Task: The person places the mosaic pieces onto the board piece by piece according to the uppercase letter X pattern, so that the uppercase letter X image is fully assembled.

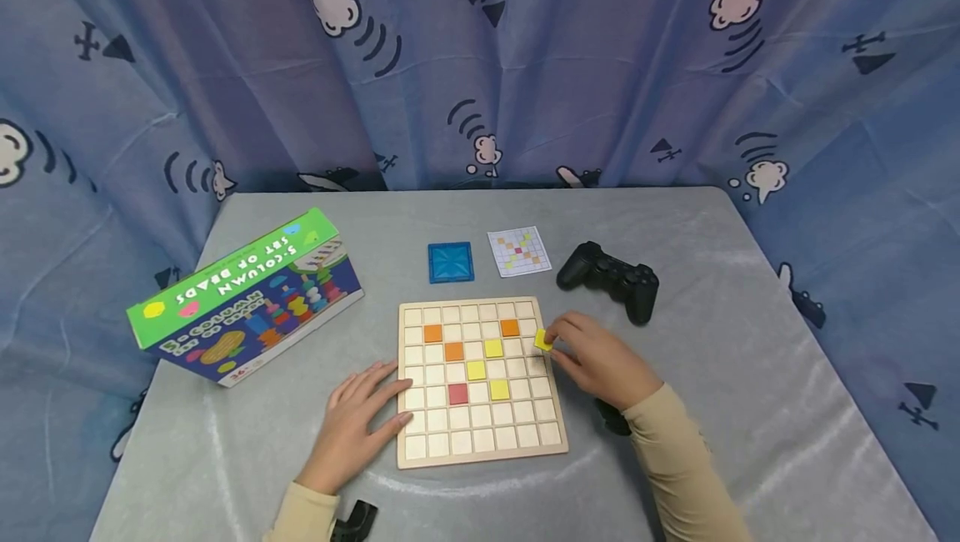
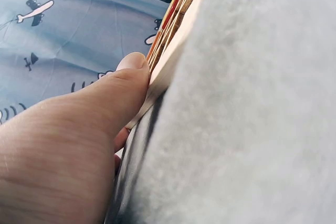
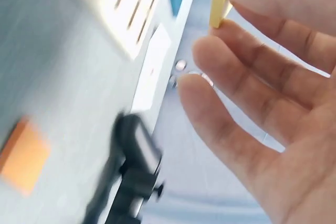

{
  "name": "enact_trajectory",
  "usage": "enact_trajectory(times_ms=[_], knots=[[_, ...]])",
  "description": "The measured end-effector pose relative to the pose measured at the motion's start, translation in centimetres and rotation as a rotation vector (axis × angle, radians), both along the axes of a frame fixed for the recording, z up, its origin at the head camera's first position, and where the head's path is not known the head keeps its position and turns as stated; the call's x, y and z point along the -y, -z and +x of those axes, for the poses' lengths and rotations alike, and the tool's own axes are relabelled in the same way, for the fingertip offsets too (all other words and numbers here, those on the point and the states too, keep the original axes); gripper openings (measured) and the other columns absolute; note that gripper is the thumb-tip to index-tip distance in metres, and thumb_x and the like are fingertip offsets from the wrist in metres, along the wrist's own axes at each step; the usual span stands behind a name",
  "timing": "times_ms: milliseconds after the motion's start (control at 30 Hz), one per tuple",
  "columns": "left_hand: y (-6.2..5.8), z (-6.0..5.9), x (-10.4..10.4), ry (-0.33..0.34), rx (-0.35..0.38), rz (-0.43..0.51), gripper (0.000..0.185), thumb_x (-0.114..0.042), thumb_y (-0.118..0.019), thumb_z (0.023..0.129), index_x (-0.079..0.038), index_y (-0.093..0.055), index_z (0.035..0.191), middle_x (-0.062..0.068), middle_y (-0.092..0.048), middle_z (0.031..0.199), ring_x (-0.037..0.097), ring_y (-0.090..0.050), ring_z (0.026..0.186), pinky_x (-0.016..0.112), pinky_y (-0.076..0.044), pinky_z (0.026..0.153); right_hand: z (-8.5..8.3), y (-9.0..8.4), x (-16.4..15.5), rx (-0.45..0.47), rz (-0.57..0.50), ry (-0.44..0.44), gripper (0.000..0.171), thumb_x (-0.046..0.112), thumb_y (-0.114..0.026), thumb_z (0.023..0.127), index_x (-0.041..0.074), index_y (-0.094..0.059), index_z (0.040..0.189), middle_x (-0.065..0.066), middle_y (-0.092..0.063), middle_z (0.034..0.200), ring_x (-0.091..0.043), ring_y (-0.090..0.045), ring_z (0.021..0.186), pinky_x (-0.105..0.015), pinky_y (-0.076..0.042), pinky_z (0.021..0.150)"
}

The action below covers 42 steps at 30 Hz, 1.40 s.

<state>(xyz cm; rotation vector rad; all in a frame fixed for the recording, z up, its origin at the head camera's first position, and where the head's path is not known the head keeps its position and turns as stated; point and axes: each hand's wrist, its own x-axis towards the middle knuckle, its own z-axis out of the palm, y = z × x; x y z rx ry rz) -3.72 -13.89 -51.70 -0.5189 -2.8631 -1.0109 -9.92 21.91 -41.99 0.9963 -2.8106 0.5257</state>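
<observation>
A wooden grid board [image 1: 483,459] lies on the table with orange, yellow and red square tiles among its pale cells. My right hand [image 1: 600,360] pinches a yellow tile [image 3: 217,6] between thumb and fingertip, close over the board's right edge in the head view. In the right wrist view its other fingers are spread. My left hand [image 1: 358,421] rests at the board's left edge, thumb and forefinger touching the rim. The left wrist view has that thumb [image 2: 118,90] against the board's side. A pattern card [image 1: 520,252] with coloured squares lies behind the board.
A blue square tray [image 1: 451,263] sits beside the card. The black game controller [image 1: 609,282] lies to the right, and a bead-set box [image 1: 247,300] stands at the left. An orange tile [image 3: 25,156] is on the table in the right wrist view. A patterned curtain [image 1: 480,67] hangs behind.
</observation>
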Motion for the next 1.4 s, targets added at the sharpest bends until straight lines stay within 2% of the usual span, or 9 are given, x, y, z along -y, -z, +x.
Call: enact_trajectory(times_ms=[100,333,500,633,867,1400], knots=[[0.0,0.0,0.0,0.001,-0.005,-0.008,0.045,-0.047,-0.065,0.088,-0.032,-0.06,0.129,-0.005,-0.044,0.147,0.021,-0.035,0.139,0.053,-0.021,0.111,-0.1,-0.2,1.6,-0.01,0.009,-0.05,0.021,0.008,-0.075,0.082,0.011,-0.062,0.098,0.0,-0.06,0.103,-0.013,-0.059,0.094,-0.03,-0.053,0.075],[-0.3,-0.1,0.0,0.006,-0.003,-0.009,0.044,-0.045,-0.066,0.088,-0.03,-0.06,0.129,-0.003,-0.044,0.147,0.023,-0.035,0.138,0.054,-0.021,0.111,0.1,-0.2,5.6,0.02,0.035,-0.2,0.018,0.011,-0.072,0.086,0.012,-0.061,0.1,0.001,-0.059,0.099,-0.011,-0.057,0.089,-0.026,-0.054,0.078],[-0.4,-0.1,0.0,0.006,0.001,-0.009,0.044,-0.045,-0.066,0.088,-0.029,-0.061,0.129,-0.003,-0.045,0.147,0.023,-0.035,0.138,0.054,-0.021,0.111,0.6,0.0,7.9,-0.004,0.053,-0.293,0.016,0.008,-0.069,0.086,0.011,-0.061,0.1,0.0,-0.059,0.098,-0.012,-0.058,0.09,-0.025,-0.052,0.082],[-0.3,0.0,0.0,0.009,-0.01,-0.011,0.044,-0.045,-0.066,0.088,-0.029,-0.061,0.129,-0.003,-0.045,0.147,0.024,-0.036,0.138,0.054,-0.021,0.111,1.3,0.5,9.4,-0.02,0.072,-0.342,0.012,0.011,-0.067,0.088,0.012,-0.062,0.099,0.001,-0.059,0.097,-0.012,-0.058,0.087,-0.023,-0.052,0.08],[-0.3,0.0,-0.1,0.01,-0.023,-0.008,0.043,-0.045,-0.065,0.088,-0.03,-0.06,0.129,-0.004,-0.045,0.147,0.023,-0.036,0.138,0.054,-0.022,0.11,2.7,1.7,11.2,-0.002,0.177,-0.376,0.011,0.017,-0.065,0.091,0.016,-0.063,0.102,0.003,-0.06,0.098,-0.009,-0.058,0.085,-0.021,-0.051,0.078],[0.1,-0.1,0.0,0.009,-0.05,-0.014,0.043,-0.045,-0.065,0.089,-0.031,-0.06,0.129,-0.003,-0.046,0.146,0.023,-0.037,0.137,0.055,-0.023,0.109,3.5,3.4,12.2,-0.055,0.234,-0.357,0.01,0.02,-0.067,0.091,0.018,-0.066,0.1,0.004,-0.062,0.095,-0.009,-0.06,0.084,-0.022,-0.052,0.078]])
